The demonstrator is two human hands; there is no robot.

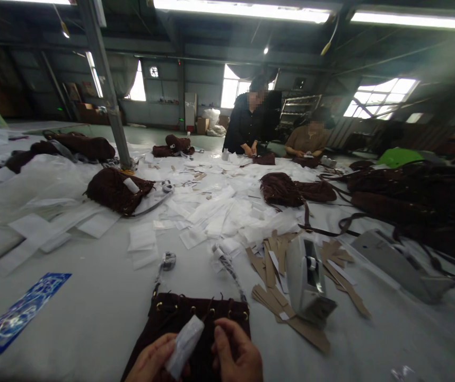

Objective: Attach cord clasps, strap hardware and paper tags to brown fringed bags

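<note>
My left hand (151, 362) is closed around a small translucent white wrapped piece (185, 342) that sticks up at the bottom middle of the view. My right hand (237, 353) sits just beside it with the fingers curled, the thumb close to the wrapped piece. Both hands rest over a dark brown suede drawstring bag (180, 315) with brass eyelets, lying on the white table (92, 307). Two straps wrapped in plastic (227, 268) run from the bag toward the table's middle.
A grey tape dispenser (306, 278) stands right of the bag among brown card strips (269, 265). White paper sheets (211, 207) litter the centre. More brown fringed bags (118, 190) lie around. A blue patterned strip (18, 313) lies at left. Two seated people (247, 127) work at the far end.
</note>
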